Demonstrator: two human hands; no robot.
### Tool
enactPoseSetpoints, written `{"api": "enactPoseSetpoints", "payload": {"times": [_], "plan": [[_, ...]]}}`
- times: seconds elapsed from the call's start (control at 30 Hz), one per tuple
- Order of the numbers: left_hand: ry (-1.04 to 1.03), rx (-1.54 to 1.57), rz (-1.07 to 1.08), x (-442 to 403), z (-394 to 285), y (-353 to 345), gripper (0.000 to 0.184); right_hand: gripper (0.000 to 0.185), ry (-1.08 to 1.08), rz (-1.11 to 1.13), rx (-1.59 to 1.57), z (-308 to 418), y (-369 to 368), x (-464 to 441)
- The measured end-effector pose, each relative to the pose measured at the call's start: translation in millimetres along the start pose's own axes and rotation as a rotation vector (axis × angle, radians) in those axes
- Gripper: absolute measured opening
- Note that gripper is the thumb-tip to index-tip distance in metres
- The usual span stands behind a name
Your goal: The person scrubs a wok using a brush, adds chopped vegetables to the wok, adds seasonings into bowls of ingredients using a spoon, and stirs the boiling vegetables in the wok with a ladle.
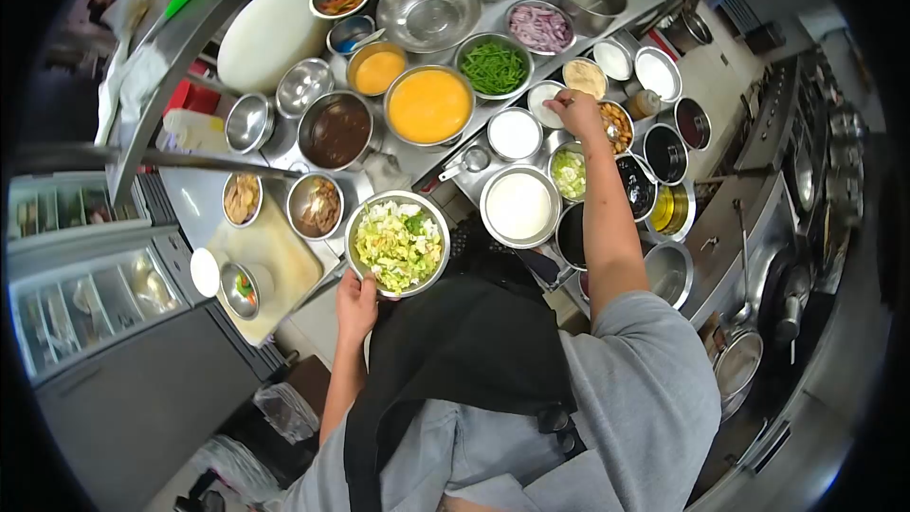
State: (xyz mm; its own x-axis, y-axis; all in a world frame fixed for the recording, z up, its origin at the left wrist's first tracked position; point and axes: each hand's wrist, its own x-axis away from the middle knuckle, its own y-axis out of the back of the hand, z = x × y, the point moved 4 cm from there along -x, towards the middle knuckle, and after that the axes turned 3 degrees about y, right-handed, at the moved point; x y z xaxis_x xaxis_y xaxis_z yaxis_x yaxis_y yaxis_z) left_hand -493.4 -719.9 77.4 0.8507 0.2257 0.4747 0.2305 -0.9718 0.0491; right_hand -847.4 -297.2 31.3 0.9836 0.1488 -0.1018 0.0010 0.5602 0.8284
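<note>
My left hand [356,301] grips the rim of a metal bowl of chopped green and yellow vegetables [397,243], held close to my apron. On the right, my arm reaches forward over the containers. My right hand [575,111] has its fingers pressed together at a bowl of white powder [545,104]; whether something is between them is too small to tell. Near that hand are a bowl of beige powder [585,79], a bowl of brown pieces [616,127] and another white-filled bowl [515,135].
Bowls of orange liquid [429,106], dark sauce [336,131], green strips [494,65] and sliced onion [540,27] crowd the counter. A cutting board [284,251] lies at left. Stoves [801,190] run along the right.
</note>
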Motion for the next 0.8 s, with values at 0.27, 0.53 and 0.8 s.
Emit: {"api": "enactPoseSetpoints", "payload": {"times": [0.27, 0.53, 0.8], "plan": [[-0.075, 0.012, 0.012, -28, -31, -17, 0.025, 0.019, -0.134, -0.26, -0.583, -54, -11, 44], [-0.129, -0.036, 0.089, -48, -64, -53, 0.026, 0.028, -0.275, -0.348, -0.674, -48, -32, 47], [-0.096, 0.046, 0.103, -64, -62, -84, 0.023, 0.023, -0.434, -0.425, -1.078, -63, -42, 51]]}}
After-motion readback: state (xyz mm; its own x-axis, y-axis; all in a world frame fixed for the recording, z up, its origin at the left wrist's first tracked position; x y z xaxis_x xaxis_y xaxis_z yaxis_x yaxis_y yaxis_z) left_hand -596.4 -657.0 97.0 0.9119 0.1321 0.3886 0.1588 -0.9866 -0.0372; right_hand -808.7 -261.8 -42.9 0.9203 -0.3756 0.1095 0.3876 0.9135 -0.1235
